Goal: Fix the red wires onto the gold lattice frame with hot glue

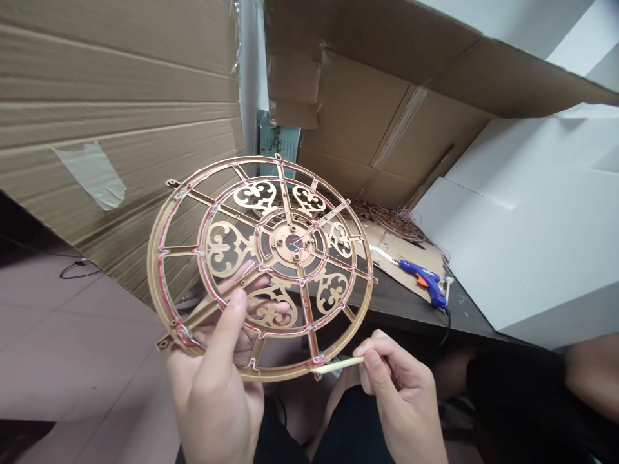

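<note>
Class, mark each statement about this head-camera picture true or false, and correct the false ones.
1. The left hand holds a round gold fretwork wheel. True.
2. The right hand holds a blue glue gun. False: it holds a thin pale stick, and the glue gun lies on a dark table.
3. Large corrugated cardboard sheets stand behind the wheel. True.
4. The wheel is a solid disc with no openings. False: it has open gaps between its spokes and scrollwork.
</note>
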